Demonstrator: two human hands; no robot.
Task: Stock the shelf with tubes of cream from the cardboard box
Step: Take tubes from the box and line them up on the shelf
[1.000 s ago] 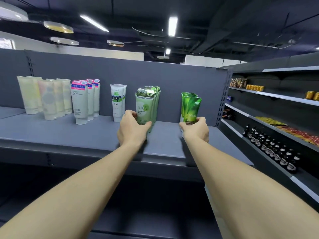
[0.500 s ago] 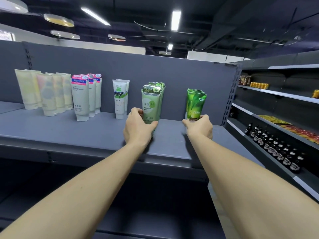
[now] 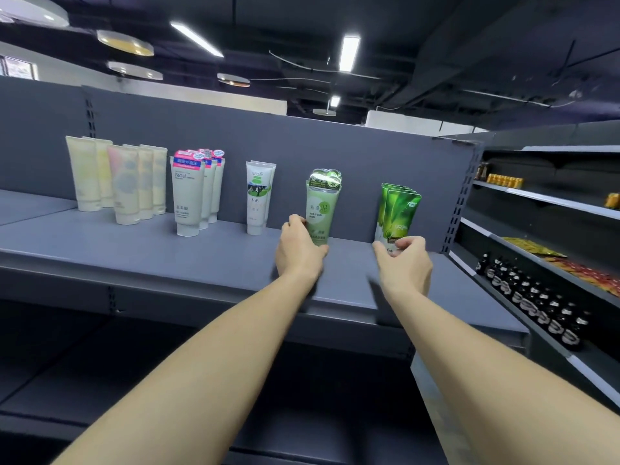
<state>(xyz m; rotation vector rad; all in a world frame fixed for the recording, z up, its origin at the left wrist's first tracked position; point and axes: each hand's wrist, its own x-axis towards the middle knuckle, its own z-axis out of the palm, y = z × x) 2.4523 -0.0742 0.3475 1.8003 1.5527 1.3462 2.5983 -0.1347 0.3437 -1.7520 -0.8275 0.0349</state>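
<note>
A grey shelf (image 3: 141, 250) runs across a dim shop aisle, with a grey back panel (image 3: 302, 142) behind it and dark racks of bottles (image 3: 533, 297) to the right. Along the far edge of the shelf stand groups of tubes: pale ones (image 3: 117, 182) at the far left, pink-topped ones (image 3: 193, 193), white ones (image 3: 258, 196), then pale green tubes (image 3: 321, 209) and dark green tubes (image 3: 399, 213) at the right. The cardboard box is not in view.

The left hand (image 3: 300, 250) is closed around the lower part of the front pale green tube, thumb on its left side. The right hand (image 3: 404, 263) pinches the cap end of the front dark green tube, with the fingers curled together.

The risks, as I judge them: all tubes stand on their small caps and are tall, so they tip easily. If a hand pulls away sideways or lets go before the tube is steady, the front tube may fall forward. Too hard a push toward the back panel could knock over the tubes behind, like dominoes. The dark green group leans a little to the left already, so it seems the less stable one.
</note>
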